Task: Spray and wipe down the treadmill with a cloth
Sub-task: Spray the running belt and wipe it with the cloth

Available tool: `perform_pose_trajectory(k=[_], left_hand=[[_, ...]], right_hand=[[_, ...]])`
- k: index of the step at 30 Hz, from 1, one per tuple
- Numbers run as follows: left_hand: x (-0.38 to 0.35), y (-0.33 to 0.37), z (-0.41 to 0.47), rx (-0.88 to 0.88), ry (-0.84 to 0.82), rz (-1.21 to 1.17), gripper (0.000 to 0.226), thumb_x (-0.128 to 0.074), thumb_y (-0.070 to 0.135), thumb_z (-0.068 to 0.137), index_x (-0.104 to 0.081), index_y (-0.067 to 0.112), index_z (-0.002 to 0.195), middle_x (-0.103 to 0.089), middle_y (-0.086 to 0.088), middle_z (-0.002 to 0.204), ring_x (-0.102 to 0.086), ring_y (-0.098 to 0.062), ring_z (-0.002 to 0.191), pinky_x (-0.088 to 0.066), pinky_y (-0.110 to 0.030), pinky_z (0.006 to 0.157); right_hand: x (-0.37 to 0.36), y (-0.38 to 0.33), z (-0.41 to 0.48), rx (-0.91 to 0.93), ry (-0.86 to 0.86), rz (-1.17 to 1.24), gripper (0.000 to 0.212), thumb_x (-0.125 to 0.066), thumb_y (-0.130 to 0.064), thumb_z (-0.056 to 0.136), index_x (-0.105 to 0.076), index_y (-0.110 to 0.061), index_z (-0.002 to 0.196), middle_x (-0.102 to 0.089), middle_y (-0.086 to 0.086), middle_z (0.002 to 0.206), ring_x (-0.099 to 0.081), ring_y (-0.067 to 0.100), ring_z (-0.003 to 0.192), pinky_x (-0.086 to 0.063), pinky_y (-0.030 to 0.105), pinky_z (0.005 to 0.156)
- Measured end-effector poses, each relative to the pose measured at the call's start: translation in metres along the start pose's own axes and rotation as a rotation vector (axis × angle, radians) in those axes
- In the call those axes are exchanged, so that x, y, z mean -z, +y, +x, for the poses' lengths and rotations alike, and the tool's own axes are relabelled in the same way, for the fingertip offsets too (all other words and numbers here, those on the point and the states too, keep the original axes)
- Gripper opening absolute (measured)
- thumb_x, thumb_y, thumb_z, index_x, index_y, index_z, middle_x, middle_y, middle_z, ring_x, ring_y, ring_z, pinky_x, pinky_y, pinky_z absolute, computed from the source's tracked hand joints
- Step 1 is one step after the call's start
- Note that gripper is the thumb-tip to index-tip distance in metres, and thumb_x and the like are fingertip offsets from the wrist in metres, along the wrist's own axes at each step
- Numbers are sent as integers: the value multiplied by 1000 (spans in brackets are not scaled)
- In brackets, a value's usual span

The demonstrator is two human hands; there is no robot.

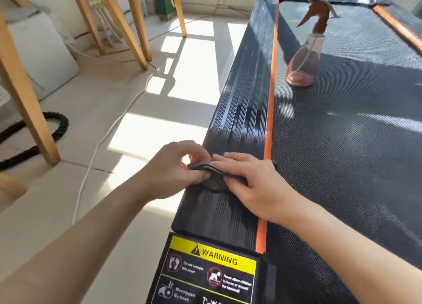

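Observation:
A black treadmill (342,166) with a ribbed left side rail (242,111) and an orange stripe runs up the right half of the view. A dark grey cloth (214,178) lies bunched on the rail. My left hand (175,169) pinches the cloth's left edge at the rail's outer side. My right hand (253,185) lies flat on the cloth with straight fingers, pressing it onto the rail. A clear pinkish spray bottle (304,61) with an orange trigger head stands upright on the belt, far ahead of both hands.
A yellow WARNING label (212,271) covers the rail's near end. Wooden furniture legs (134,29) stand on the tiled floor to the left, with a white cable (107,134), a black ribbed hose (54,130) and a white appliance (45,56).

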State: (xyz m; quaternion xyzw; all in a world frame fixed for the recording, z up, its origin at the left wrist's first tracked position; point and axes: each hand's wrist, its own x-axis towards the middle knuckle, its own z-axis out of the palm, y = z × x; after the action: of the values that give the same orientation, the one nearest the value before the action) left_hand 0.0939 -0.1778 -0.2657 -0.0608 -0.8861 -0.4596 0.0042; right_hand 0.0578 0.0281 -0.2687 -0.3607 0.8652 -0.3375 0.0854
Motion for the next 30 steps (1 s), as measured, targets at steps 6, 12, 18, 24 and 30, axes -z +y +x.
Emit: perform_pose_trajectory(k=[6,12,18,24,30], left_hand=[[0,14,-64,96,-10,-86,21,-77,12,81,-70,32,85,-65,7,94,-62,-8,92,-48,-20,73],[-38,25,-148,305,101,-201,79,-71,67,61,-36,64,132,-49,39,127,-50,14,116,-45,-14,89],[-80,24,-159,301,530,-319,44,-56,14,97,-54,42,131,-67,29,110,-65,5,100,-51,-13,78],[-86,24,-155,389,750,-311,39,-48,8,97,-71,40,104,-70,25,102,-63,7,98,-54,-18,82],[-70,19,-158,430,799,-707,41,-40,9,98,-74,31,99,-73,3,104,-67,-13,102,-53,-30,83]], right_hand=[[-20,-24,-43,43,5,70,41,-61,-10,94,-66,-34,127,-62,-19,129,-48,1,130,-37,37,112],[-27,-32,-45,-110,231,119,30,-61,-22,93,-72,-40,115,-59,-20,94,-60,8,101,-48,41,95],[-39,-49,-53,6,173,-85,32,-66,-29,92,-68,-39,122,-48,-23,94,-55,13,108,-48,43,91],[-40,-54,-72,95,-10,-32,29,-69,-32,89,-71,-41,116,-60,-28,102,-52,-1,105,-50,30,90],[-58,-93,-36,265,-128,-276,27,-54,-43,96,-67,-33,117,-56,-7,110,-42,16,105,-45,35,82]])
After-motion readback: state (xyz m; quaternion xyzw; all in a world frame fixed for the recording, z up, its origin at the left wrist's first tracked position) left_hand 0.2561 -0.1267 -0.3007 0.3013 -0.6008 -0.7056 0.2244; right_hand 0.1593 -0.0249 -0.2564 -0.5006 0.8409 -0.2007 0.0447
